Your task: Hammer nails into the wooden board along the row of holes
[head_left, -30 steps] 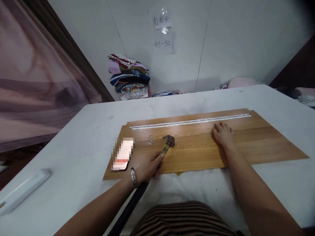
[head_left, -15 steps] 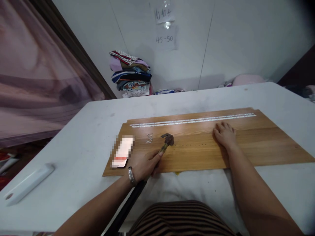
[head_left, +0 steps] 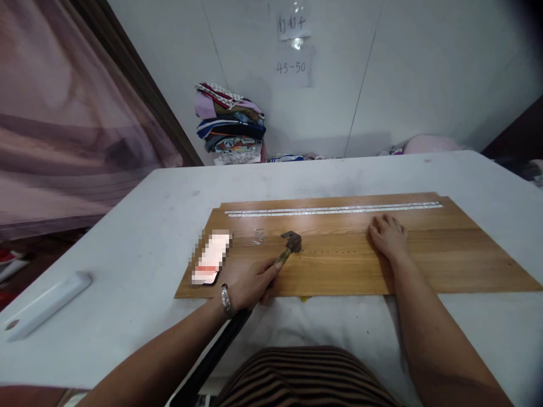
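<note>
My left hand [head_left: 251, 282] is wrapped round the handle of a claw hammer [head_left: 292, 242], close below its head. The hammer's head is over a wooden board [head_left: 339, 271], and its black grip runs back under my forearm. From the head, a row of small dark dots [head_left: 335, 251], holes or nail heads, extends right along the board. My right hand [head_left: 388, 234] lies flat on the board beyond the row's right end, fingers stretched out. Several loose nails [head_left: 257, 237] lie on the board left of the hammer head.
Two pale marked strips [head_left: 331, 211] run along the board's far side. A phone [head_left: 212, 257], blurred out, lies at its left end. The board rests on a white table [head_left: 127, 249]. A long white plastic object [head_left: 46, 308] lies at left. Folded clothes [head_left: 231, 124] are stacked by the wall.
The view has tilted slightly, shifting the scene. The hammer and both hands stay in nearly the same places on the board.
</note>
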Available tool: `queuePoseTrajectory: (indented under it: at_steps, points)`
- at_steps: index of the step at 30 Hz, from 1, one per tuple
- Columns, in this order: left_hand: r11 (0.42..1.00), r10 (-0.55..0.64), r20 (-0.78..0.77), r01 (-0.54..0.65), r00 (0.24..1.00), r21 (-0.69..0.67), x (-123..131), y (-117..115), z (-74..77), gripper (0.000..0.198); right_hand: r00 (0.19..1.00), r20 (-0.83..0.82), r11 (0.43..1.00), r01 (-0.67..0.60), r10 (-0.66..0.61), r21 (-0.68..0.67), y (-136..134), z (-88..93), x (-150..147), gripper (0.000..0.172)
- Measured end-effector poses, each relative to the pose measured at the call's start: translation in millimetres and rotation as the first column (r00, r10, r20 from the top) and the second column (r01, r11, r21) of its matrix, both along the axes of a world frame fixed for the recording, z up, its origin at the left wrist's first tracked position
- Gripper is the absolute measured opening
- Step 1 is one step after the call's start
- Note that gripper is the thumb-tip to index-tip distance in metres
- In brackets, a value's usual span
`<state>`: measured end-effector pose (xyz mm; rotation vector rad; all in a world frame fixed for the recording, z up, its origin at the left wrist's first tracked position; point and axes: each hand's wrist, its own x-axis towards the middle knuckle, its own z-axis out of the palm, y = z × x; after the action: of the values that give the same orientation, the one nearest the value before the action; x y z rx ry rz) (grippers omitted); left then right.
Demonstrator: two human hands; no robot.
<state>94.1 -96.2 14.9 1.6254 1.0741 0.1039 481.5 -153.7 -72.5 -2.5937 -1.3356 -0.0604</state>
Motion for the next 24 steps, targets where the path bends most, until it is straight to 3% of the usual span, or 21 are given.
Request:
queuePoseTrajectory:
  at_steps: [18,24]
  points:
    - [0.999,0.036,-0.004,-0.037,0.999,-0.02,0.8,-1.4,6.3,0.047,1.0,0.004,1.0,-0.017,0.017,-0.01,-0.3,3.1,-2.2,0.043]
    - [0.999,0.032,-0.011,-0.032,0.999,-0.018,0.2,-0.2,-1.0,0.05,1.0,0.006,1.0,-0.015,0.015,-0.002,0.2,1.3,-1.3,0.042]
